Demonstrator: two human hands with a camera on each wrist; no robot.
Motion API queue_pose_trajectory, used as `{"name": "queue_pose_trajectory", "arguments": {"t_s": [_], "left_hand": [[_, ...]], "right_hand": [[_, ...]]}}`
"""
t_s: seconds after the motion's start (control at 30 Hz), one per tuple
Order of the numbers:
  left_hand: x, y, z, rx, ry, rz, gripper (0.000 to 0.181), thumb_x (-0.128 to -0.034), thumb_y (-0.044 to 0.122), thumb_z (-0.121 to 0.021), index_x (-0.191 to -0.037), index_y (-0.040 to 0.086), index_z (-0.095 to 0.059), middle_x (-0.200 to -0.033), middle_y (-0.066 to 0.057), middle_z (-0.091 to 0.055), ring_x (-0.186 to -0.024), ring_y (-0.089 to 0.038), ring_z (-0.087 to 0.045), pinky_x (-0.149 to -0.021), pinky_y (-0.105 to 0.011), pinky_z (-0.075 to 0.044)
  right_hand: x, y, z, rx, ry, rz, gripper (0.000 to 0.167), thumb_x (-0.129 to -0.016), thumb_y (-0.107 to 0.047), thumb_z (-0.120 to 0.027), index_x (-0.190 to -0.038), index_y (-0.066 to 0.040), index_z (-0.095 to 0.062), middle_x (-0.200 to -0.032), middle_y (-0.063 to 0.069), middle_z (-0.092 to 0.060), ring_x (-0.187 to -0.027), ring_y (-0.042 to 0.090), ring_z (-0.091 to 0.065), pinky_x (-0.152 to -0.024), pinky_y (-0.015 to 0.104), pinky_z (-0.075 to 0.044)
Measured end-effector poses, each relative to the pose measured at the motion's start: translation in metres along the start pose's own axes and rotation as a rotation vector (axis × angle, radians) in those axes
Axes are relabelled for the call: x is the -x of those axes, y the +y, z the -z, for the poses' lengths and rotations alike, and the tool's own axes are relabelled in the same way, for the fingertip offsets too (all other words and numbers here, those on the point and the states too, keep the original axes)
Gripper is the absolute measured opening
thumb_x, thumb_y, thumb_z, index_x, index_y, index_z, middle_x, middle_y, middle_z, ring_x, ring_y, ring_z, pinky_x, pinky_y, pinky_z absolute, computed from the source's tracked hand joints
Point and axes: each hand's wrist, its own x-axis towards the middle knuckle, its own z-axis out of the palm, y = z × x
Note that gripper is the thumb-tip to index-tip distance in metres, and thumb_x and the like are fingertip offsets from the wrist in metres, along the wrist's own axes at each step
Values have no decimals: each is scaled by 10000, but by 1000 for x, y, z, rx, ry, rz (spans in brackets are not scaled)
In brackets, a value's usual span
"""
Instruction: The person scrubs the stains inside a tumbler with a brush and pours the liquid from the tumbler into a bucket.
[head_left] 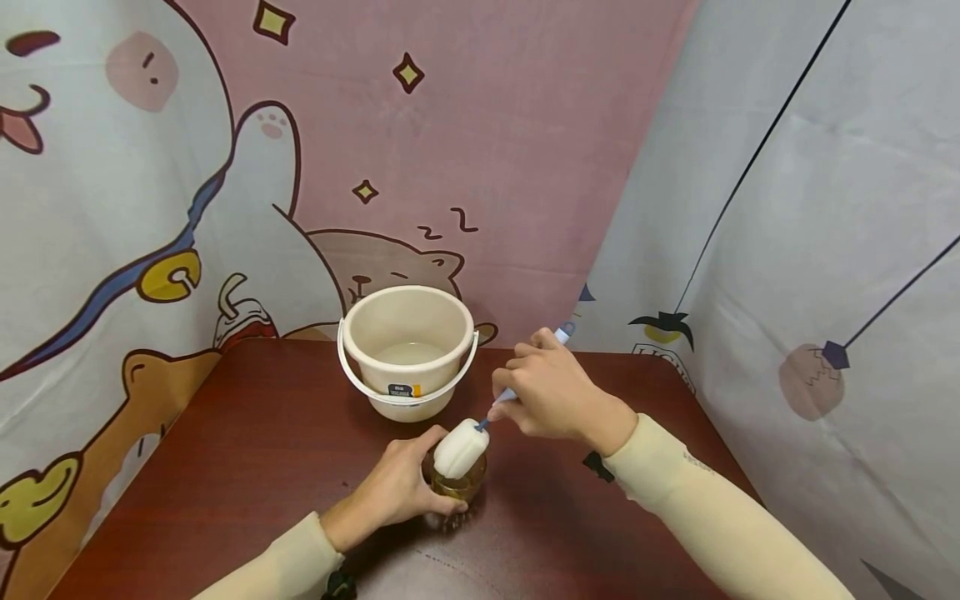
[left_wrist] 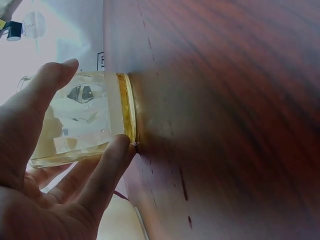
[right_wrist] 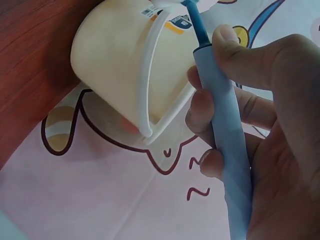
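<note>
My left hand (head_left: pixel 401 482) grips a clear amber-tinted glass cup (head_left: pixel 467 490), thumb on one side and fingers round the other. In the left wrist view the glass (left_wrist: pixel 87 117) has faceted sides and its base is at the wooden tabletop. My right hand (head_left: pixel 551 387) holds a sponge cup brush by its light blue handle (right_wrist: pixel 227 125), fingers curled round it. The brush's white sponge head (head_left: pixel 459 450) slants down into the mouth of the glass; its lower end is hidden there.
Behind the glass stands a cream bucket (head_left: pixel 405 377) with a white carrying handle (head_left: pixel 352 377) hanging across its front. The dark red-brown table (head_left: pixel 262 433) ends against a cartoon-printed cloth (head_left: pixel 525 167) at the back and sides. Small drops lie near the glass.
</note>
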Motion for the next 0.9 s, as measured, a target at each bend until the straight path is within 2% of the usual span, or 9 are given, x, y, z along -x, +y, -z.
{"name": "queue_pose_trajectory", "arguments": {"t_s": [0.17,0.37,0.6,0.9], "left_hand": [[0,0,0,0,11,-12,762,-659,409,-1155,-1257,288,-698,-968,121,-799,-865,-32,-731,-790,-277,-620],[1,0,-1,10,12,-14,758,-666,436,-1149,-1231,247,-679,-955,39,-820,-852,-120,-770,-771,-291,-624],[2,-1,-2,-21,13,25,913,-648,484,-1152,-1374,156,-705,-1035,-17,-854,-950,-202,-819,-851,-344,-664],[1,-2,-3,-9,15,12,893,-656,481,-1150,-1368,172,-710,-1050,-31,-858,-944,-215,-822,-840,-328,-659]], "right_hand": [[4,5,-3,-26,-5,-30,335,-879,-550,-995,-857,-292,-782,-759,-172,-730,-788,145,-578,-965,464,-445],[10,11,-5,-71,13,-83,326,-880,-543,-999,-853,-300,-783,-742,-175,-709,-788,132,-601,-935,446,-430],[17,16,-8,-143,-20,-175,289,-919,-535,-977,-862,-327,-785,-732,-225,-696,-768,93,-544,-921,425,-410],[31,20,-17,-242,-28,-273,242,-922,-512,-977,-917,-334,-812,-712,-263,-609,-750,42,-503,-914,424,-416]]}}
